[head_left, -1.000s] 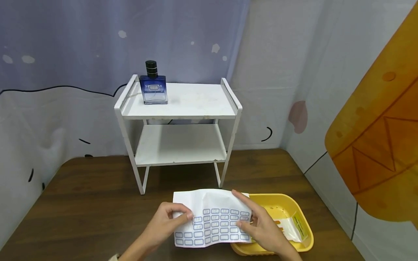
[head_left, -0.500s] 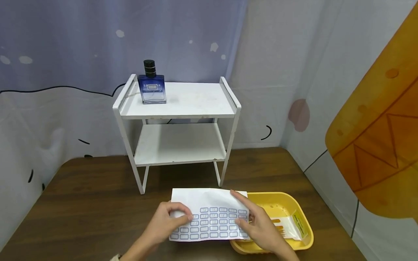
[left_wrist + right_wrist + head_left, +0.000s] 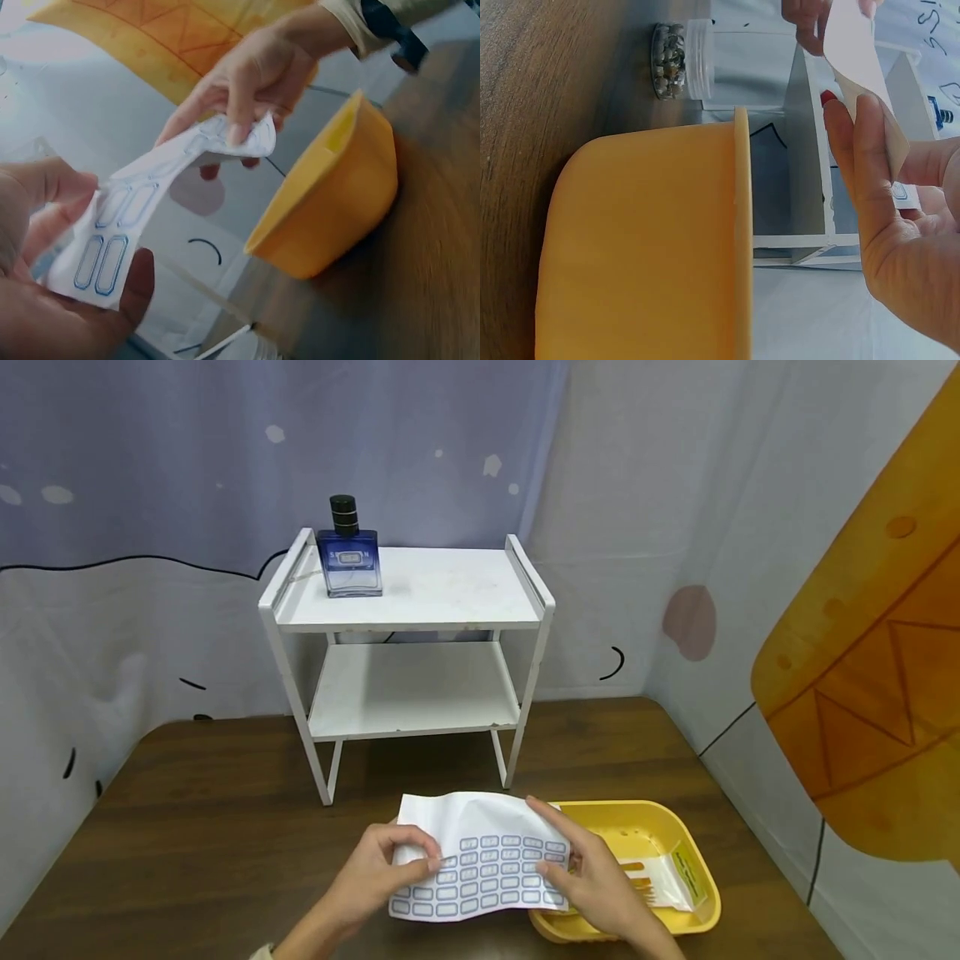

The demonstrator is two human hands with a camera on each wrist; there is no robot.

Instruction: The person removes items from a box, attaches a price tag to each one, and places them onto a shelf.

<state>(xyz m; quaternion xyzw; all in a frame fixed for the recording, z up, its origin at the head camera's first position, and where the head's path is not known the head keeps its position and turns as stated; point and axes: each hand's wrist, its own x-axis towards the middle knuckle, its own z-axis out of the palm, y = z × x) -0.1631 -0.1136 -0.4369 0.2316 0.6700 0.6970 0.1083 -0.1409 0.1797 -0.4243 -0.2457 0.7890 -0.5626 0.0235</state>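
Note:
A white sheet of label stickers (image 3: 483, 814), with rows of blue-bordered rectangles, is held up above the table in front of the shelf. My left hand (image 3: 386, 868) pinches its left side between thumb and forefinger, the thumb on the printed face. At the other side my right hand (image 3: 596, 872) grips it, thumb in front and fingers behind, as the right wrist view also shows. The sheet bends between the hands, and its upper left part carries no labels. Behind and below the right hand, a yellow basin (image 3: 660, 814) is partly hidden.
A white two-tier shelf (image 3: 450, 585) stands at the back, with a blue perfume bottle (image 3: 352, 564) on its top left. Inside the basin lie a white packet (image 3: 671, 881) and an orange fork (image 3: 641, 885). The right wrist view shows a clear jar (image 3: 671, 60) of small pieces.
The sheet has shifted slightly left and its curve has changed, flattening and then bending again. Both hands keep their hold, with the right moving slightly left.

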